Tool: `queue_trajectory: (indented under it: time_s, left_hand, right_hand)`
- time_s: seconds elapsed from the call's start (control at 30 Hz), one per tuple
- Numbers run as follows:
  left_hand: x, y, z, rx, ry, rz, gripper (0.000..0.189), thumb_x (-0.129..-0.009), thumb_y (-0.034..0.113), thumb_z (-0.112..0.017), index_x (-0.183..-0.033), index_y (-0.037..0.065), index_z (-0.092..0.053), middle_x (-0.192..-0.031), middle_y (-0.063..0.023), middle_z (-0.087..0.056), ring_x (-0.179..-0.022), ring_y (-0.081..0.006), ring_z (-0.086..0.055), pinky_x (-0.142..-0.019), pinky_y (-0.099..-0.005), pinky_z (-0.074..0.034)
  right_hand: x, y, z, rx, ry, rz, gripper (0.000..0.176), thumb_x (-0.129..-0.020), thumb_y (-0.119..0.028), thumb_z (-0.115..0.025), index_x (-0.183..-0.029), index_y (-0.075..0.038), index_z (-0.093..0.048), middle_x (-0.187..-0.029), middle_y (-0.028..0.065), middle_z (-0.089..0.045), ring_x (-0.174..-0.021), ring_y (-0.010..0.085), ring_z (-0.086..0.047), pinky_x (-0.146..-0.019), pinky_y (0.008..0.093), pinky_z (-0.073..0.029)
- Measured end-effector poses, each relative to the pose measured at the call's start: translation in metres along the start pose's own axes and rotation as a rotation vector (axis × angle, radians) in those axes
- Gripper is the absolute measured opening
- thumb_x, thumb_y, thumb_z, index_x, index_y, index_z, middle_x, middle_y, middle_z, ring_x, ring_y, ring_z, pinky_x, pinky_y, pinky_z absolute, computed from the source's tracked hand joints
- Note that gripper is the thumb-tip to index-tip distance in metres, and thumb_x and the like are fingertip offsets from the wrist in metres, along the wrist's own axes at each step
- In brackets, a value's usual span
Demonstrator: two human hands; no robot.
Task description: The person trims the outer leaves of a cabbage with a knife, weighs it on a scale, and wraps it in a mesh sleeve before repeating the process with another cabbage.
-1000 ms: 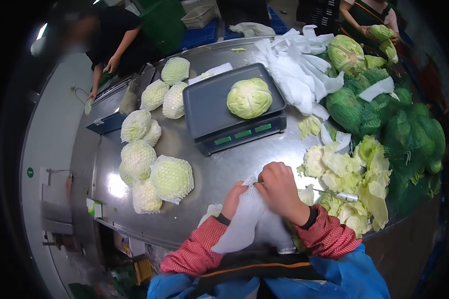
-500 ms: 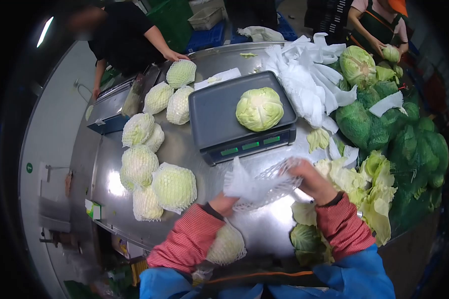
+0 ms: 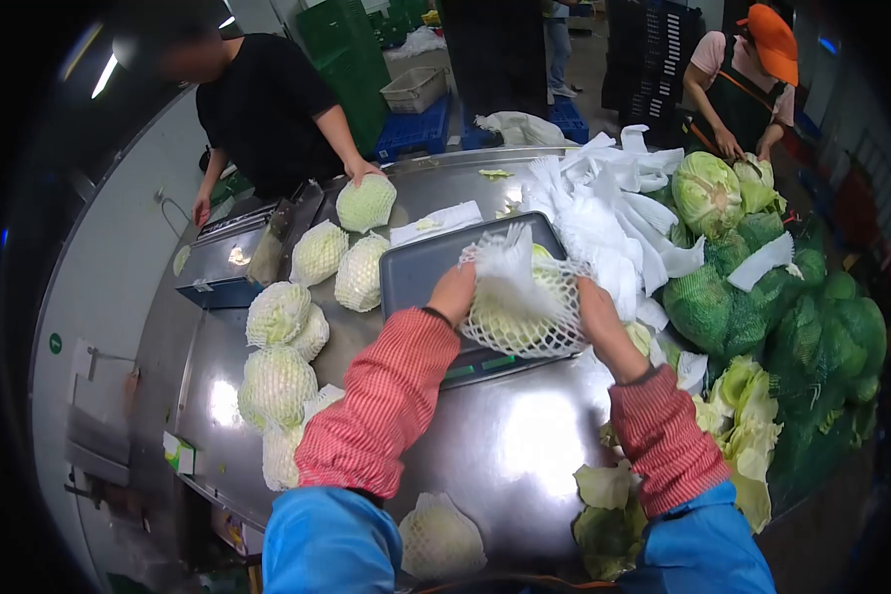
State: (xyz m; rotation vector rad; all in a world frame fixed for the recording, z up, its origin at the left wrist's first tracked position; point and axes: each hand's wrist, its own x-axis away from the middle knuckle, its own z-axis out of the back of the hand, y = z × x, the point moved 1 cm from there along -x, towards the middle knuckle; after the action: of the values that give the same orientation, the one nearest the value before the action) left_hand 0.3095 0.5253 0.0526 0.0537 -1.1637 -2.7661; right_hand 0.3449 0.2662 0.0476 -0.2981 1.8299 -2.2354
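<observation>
Red sleeves reach out over a shiny metal table [image 3: 525, 436]. Close to the person lies one wrapped cabbage [image 3: 441, 540], with loose green leaves [image 3: 604, 490] to its right. Further out, the left hand [image 3: 453, 292] and the right hand [image 3: 596, 302] each pinch one side of a white net [image 3: 505, 267]. Their fingers are closed tight on it, and it is stretched wide over a pale cabbage [image 3: 510, 325]. That cabbage sits on the grey scale [image 3: 416, 267]. Left of the scale lie more netted cabbages [image 3: 277, 381]. Behind the scale are a heap of nets [image 3: 614, 208] and bare green heads [image 3: 708, 193]. At the far edge, another person's hand [image 3: 361, 170] rests on the farthest netted one.
</observation>
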Motion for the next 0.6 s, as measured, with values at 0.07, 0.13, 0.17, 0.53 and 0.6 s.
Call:
queue_trajectory:
  time_s: [0.07,0.13,0.17,0.53,0.6]
  left_hand:
    - [0.044,0.016,0.002,0.795,-0.029,0.074,0.039,-0.104,0.028,-0.036,-0.122,0.003,-0.061,-0.112,-0.0141,-0.068,-0.101,-0.0277,-0.066,-0.091,-0.0376,-0.050]
    - [0.093,0.020,0.006,0.947,-0.160,0.238,0.042,-0.105,0.032,-0.034,-0.126,0.005,-0.058,-0.120,-0.0089,-0.065,-0.107,-0.0213,-0.064,-0.095,-0.0357,-0.049]
    - [0.120,0.015,-0.001,1.013,-0.114,0.309,0.045,-0.105,0.036,-0.033,-0.129,0.005,-0.056,-0.124,-0.0092,-0.063,-0.111,-0.0218,-0.062,-0.098,-0.0352,-0.048]
    - [0.369,0.006,-0.081,1.643,-0.116,0.623,0.063,-0.103,0.054,-0.029,-0.138,0.004,-0.046,-0.137,-0.0106,-0.055,-0.123,-0.0249,-0.055,-0.106,-0.0401,-0.044]
    - [0.384,0.014,-0.079,1.755,-0.129,0.695,0.055,-0.105,0.047,-0.029,-0.132,0.003,-0.050,-0.129,-0.0111,-0.059,-0.116,-0.0250,-0.058,-0.102,-0.0398,-0.046]
  right_hand:
    - [0.035,-0.004,0.015,0.245,-0.073,0.327,0.045,-0.101,-0.029,-0.036,-0.096,0.009,-0.059,-0.090,0.0250,-0.063,-0.081,0.0343,-0.057,-0.073,0.0435,-0.044]
    - [0.080,-0.007,0.022,0.578,-0.098,0.613,0.038,-0.101,-0.023,-0.036,-0.091,0.007,-0.056,-0.083,0.0260,-0.058,-0.076,0.0398,-0.053,-0.069,0.0458,-0.042]
    - [0.103,-0.014,0.021,0.409,-0.159,0.421,0.037,-0.101,-0.024,-0.036,-0.093,0.007,-0.055,-0.082,0.0265,-0.058,-0.075,0.0406,-0.052,-0.069,0.0454,-0.042]
    - [0.289,-0.002,0.009,0.366,-0.374,0.064,0.045,-0.105,-0.030,-0.033,-0.100,0.008,-0.056,-0.080,0.0219,-0.058,-0.076,0.0264,-0.055,-0.072,0.0385,-0.044]
    - [0.303,0.003,0.001,-0.523,-0.333,-0.622,0.035,-0.103,-0.028,-0.042,-0.103,0.000,-0.063,-0.091,0.0064,-0.067,-0.081,0.0161,-0.062,-0.073,0.0308,-0.049]
